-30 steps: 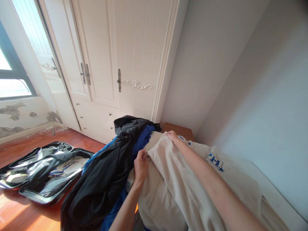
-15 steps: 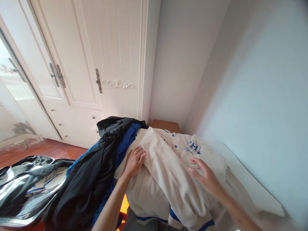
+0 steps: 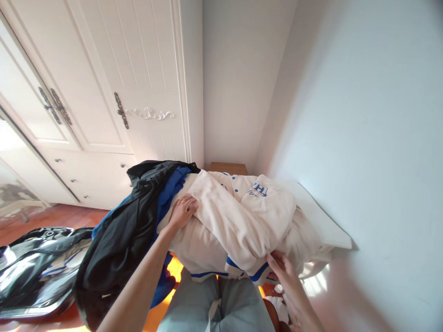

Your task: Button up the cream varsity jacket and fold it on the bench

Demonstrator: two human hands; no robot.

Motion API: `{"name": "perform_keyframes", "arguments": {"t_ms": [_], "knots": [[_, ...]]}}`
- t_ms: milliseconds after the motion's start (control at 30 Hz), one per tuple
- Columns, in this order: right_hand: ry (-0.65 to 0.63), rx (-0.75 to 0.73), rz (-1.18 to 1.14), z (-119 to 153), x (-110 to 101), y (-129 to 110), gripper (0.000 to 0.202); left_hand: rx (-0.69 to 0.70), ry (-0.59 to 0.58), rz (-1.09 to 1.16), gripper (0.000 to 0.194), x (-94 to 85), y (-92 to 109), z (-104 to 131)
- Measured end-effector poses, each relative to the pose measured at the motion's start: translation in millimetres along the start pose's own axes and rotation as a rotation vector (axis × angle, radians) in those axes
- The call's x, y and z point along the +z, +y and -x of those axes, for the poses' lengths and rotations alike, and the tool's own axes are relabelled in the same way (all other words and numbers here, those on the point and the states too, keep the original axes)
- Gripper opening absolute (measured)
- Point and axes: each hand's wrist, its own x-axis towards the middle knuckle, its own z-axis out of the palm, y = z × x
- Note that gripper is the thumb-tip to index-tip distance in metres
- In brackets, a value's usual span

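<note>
A cream jacket (image 3: 221, 216) with blue-striped cuffs and hem, blue snaps and a blue H patch lies spread in front of me, one sleeve slanting across its body. My left hand (image 3: 183, 212) rests on the jacket near the top of that sleeve, fingers spread and a ring on one finger. By the blue-striped cuff, my right hand (image 3: 282, 265) pinches the cream cloth between thumb and fingers. Black clothing (image 3: 131, 240) and blue clothing (image 3: 173, 186) are heaped beside the jacket on the left.
An open suitcase (image 3: 44, 272) holding clothes lies on the reddish floor at the left. Behind stands a white wardrobe (image 3: 152, 69) with dark handles. A wooden surface (image 3: 228, 168) shows at the back corner. A white board (image 3: 321, 216) leans near the right wall.
My right hand has moved down from above the jacket's chest to the cuff and closed on cloth there. The sleeve end has shifted. The view has also shifted.
</note>
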Motion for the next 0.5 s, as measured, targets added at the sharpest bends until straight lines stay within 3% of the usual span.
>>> {"name": "perform_keyframes", "arguments": {"t_ms": [133,200,367,500], "knots": [[-0.224,0.122,-0.059,22,-9,-29,0.052,-0.004,0.011,0.021,0.042,1.4,-3,-2],[-0.265,0.137,-0.139,28,-14,-31,0.049,-0.01,0.013,0.031,0.041,1.4,-4,-3],[-0.217,0.224,-0.091,18,-16,9,0.062,-0.016,0.021,0.062,0.039,0.7,-3,-3],[-0.397,0.252,0.062,5,-14,29,0.07,-0.037,0.03,0.113,0.037,0.8,-3,-6]]}}
